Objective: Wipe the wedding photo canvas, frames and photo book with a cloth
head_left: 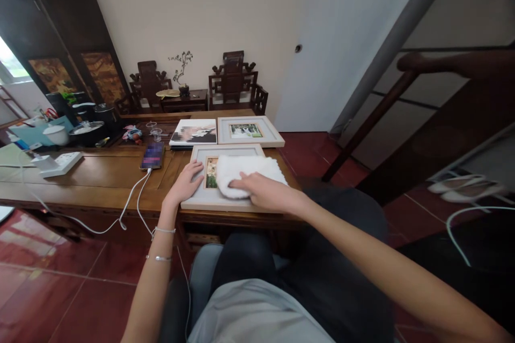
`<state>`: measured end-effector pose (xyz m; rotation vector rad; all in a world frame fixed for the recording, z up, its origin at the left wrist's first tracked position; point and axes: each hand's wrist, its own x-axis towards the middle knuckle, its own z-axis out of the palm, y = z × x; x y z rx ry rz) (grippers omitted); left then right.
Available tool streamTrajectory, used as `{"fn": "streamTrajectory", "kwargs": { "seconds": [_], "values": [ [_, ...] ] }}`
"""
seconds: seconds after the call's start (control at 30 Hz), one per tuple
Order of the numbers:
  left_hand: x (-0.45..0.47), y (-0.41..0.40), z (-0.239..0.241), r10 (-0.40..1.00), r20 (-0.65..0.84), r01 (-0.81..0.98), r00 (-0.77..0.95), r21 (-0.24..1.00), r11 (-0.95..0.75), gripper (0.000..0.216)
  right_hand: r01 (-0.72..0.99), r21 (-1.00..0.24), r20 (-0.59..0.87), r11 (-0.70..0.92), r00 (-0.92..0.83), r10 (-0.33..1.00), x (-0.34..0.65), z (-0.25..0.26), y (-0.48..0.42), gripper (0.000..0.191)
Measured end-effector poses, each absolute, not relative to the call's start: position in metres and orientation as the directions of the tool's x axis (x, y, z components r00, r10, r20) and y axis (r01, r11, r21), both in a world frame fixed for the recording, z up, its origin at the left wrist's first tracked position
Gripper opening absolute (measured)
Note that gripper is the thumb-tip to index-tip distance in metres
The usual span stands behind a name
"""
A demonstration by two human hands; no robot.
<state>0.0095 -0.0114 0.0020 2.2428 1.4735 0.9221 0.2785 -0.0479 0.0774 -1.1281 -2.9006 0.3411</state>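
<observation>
A white-framed picture (201, 199) lies flat on the wooden table (100, 177) in front of me. My left hand (184, 184) rests open on the frame's left edge, fingers spread flat. My right hand (261, 191) presses a white fluffy cloth (245, 169) onto the glass, fingers lying on the cloth. The cloth covers most of the picture; only a strip of the photo shows at its left.
Behind lie a second framed picture (249, 131) and a photo book (193, 133). A phone (152, 156) with a white cable sits to the left, beside a power strip (60, 164), bowls and a pot. Dark wooden chairs stand at the wall; a stair rail rises on the right.
</observation>
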Motion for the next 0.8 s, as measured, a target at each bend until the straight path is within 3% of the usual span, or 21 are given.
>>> {"fn": "streamTrajectory", "kwargs": {
  "seconds": [0.1, 0.17, 0.3, 0.37, 0.43, 0.6, 0.8],
  "values": [
    [0.010, -0.012, 0.002, 0.898, 0.354, 0.706, 0.261, 0.565, -0.427, 0.046, 0.557, -0.296, -0.102, 0.776, -0.826, 0.554, 0.296, 0.099, -0.075, 0.069],
    [0.010, -0.012, 0.002, 0.896, 0.361, 0.705, 0.258, 0.564, -0.431, 0.046, 0.584, -0.265, -0.026, 0.767, -0.800, 0.599, 0.302, 0.109, -0.076, 0.072],
    [0.010, -0.012, 0.002, 0.898, 0.357, 0.705, 0.257, 0.567, -0.426, 0.045, 0.727, -0.039, 0.265, 0.686, -0.654, 0.708, 0.293, 0.108, -0.038, 0.078],
    [0.010, -0.012, 0.002, 0.901, 0.349, 0.709, 0.256, 0.566, -0.421, 0.046, 0.769, 0.076, 0.332, 0.635, -0.620, 0.711, 0.282, 0.099, -0.009, 0.080],
    [0.009, -0.011, 0.002, 0.904, 0.343, 0.712, 0.256, 0.565, -0.416, 0.046, 0.792, 0.117, 0.285, 0.600, -0.605, 0.743, 0.270, 0.087, 0.018, 0.080],
    [0.010, -0.011, 0.003, 0.909, 0.332, 0.710, 0.253, 0.574, -0.408, 0.045, 0.811, 0.035, 0.029, 0.584, -0.585, 0.811, 0.252, 0.062, 0.028, 0.079],
    [0.012, -0.010, 0.002, 0.910, 0.337, 0.705, 0.242, 0.583, -0.403, 0.043, 0.722, -0.125, -0.141, 0.681, -0.692, 0.708, 0.264, 0.080, -0.050, 0.073]
  ]
}}
